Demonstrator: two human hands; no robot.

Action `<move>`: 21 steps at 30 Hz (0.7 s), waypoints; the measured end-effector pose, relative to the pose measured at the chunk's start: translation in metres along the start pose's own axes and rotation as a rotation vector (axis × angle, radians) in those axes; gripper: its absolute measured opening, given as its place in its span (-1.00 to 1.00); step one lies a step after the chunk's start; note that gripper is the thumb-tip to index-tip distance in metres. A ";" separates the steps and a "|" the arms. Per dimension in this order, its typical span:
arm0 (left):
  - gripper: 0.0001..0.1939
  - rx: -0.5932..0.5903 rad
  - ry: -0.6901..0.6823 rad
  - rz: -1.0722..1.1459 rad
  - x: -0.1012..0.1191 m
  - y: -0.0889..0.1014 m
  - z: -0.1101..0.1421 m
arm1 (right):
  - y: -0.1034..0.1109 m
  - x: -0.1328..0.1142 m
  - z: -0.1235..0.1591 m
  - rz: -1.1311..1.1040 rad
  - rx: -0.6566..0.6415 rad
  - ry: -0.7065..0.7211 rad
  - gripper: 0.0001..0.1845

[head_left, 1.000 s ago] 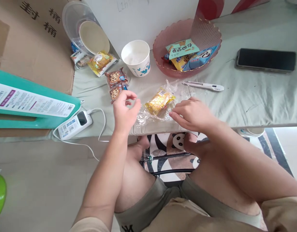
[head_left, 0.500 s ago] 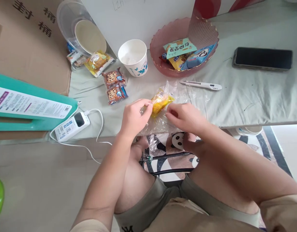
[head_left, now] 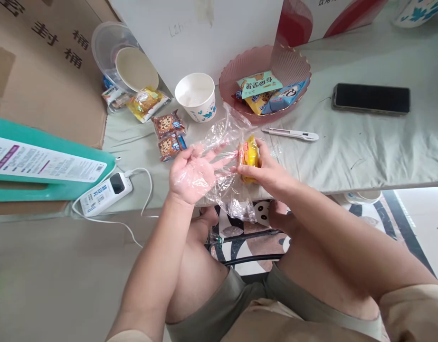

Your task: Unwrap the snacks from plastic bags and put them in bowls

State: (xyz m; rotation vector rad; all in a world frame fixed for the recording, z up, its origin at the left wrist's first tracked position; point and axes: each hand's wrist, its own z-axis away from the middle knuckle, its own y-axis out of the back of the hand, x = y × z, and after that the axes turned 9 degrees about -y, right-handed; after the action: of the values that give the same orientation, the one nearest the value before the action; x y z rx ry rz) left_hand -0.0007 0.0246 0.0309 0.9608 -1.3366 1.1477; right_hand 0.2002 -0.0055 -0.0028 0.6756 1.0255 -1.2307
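Observation:
A small yellow snack packet (head_left: pixel 250 156) is gripped between the thumb and fingers of my right hand (head_left: pixel 271 168), just above the front of the table. My left hand (head_left: pixel 195 178) is palm up with its fingers spread, pointing toward the packet. Clear plastic film (head_left: pixel 228 126) lies over the left palm and fingers, and its crumpled lower end hangs past the table edge. Two brown cookie packets (head_left: pixel 170 146) sit beyond my left hand. A white utility knife (head_left: pixel 290 134) rests beyond my right hand.
Behind stand a white paper cup (head_left: pixel 197 97) and a pink bowl (head_left: pixel 229 90) holding several packets. A black phone (head_left: pixel 371 99) lies right. At left are a white power bank (head_left: pixel 107 194) with a cable, a green container (head_left: pixel 44 164) and a cardboard box (head_left: pixel 55 28).
My right hand has taken hold of the yellow packet and turned it more upright. My left hand has rolled palm up and opened, with the film spread over it.

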 end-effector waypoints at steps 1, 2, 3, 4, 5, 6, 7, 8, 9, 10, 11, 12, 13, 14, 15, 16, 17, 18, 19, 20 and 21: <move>-0.49 -0.019 -0.023 -0.029 -0.001 -0.001 0.000 | -0.001 -0.001 -0.001 -0.077 -0.005 -0.008 -0.02; -0.46 -0.043 -0.036 -0.037 -0.003 -0.001 0.000 | -0.002 -0.002 -0.002 -0.155 -0.004 -0.014 -0.04; -0.43 -0.061 -0.040 -0.023 -0.005 0.000 -0.002 | -0.002 -0.002 -0.003 -0.222 -0.002 -0.015 -0.08; -0.43 -0.071 -0.034 0.008 -0.008 0.002 -0.003 | -0.001 -0.003 -0.004 -0.270 0.001 -0.013 -0.12; -0.43 -0.068 -0.029 0.045 -0.010 0.004 -0.006 | 0.000 -0.005 -0.005 -0.299 0.008 -0.009 -0.18; -0.44 -0.054 -0.030 0.073 -0.012 0.007 -0.008 | 0.002 -0.006 -0.005 -0.309 0.014 -0.004 -0.23; -0.45 -0.033 -0.036 0.091 -0.014 0.010 -0.011 | 0.005 -0.008 -0.006 -0.303 0.021 0.007 -0.28; -0.46 -0.005 -0.047 0.104 -0.015 0.012 -0.014 | 0.008 -0.010 -0.006 -0.291 0.031 0.028 -0.32; -0.47 0.035 -0.062 0.127 -0.016 0.014 -0.017 | 0.012 -0.011 -0.007 -0.288 0.048 0.057 -0.34; -0.49 0.087 -0.078 0.173 -0.016 0.016 -0.020 | 0.015 -0.013 -0.007 -0.303 0.073 0.092 -0.36; -0.51 0.149 -0.089 0.249 -0.016 0.017 -0.022 | 0.018 -0.015 -0.008 -0.340 0.102 0.129 -0.37; -0.54 0.212 -0.090 0.349 -0.017 0.018 -0.024 | 0.020 -0.016 -0.008 -0.394 0.133 0.162 -0.37; -0.57 0.269 -0.081 0.459 -0.017 0.018 -0.025 | 0.022 -0.017 -0.007 -0.454 0.159 0.187 -0.35; -0.59 0.313 -0.063 0.561 -0.018 0.019 -0.026 | 0.023 -0.018 -0.006 -0.505 0.179 0.203 -0.34; -0.60 0.342 -0.040 0.645 -0.018 0.019 -0.027 | 0.024 -0.019 -0.003 -0.533 0.190 0.213 -0.33; -0.62 0.358 -0.009 0.708 -0.019 0.019 -0.028 | 0.026 -0.020 0.000 -0.533 0.198 0.224 -0.32; -0.64 0.371 0.025 0.751 -0.019 0.019 -0.029 | 0.027 -0.022 0.004 -0.506 0.205 0.231 -0.32; -0.66 0.385 0.063 0.778 -0.020 0.019 -0.029 | 0.029 -0.024 0.009 -0.455 0.214 0.237 -0.32; -0.67 0.404 0.104 0.792 -0.020 0.018 -0.030 | 0.033 -0.028 0.013 -0.389 0.229 0.252 -0.31; -0.68 0.426 0.145 0.795 -0.020 0.018 -0.030 | 0.037 -0.033 0.016 -0.312 0.258 0.290 -0.30; -0.68 0.450 0.184 0.792 -0.019 0.017 -0.030 | 0.043 -0.040 0.017 -0.221 0.297 0.343 -0.29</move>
State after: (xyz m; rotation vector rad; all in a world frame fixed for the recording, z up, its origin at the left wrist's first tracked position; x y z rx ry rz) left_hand -0.0091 0.0565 0.0083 0.5964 -1.3664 2.1529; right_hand 0.2460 0.0078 0.0362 1.0526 1.2352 -1.5113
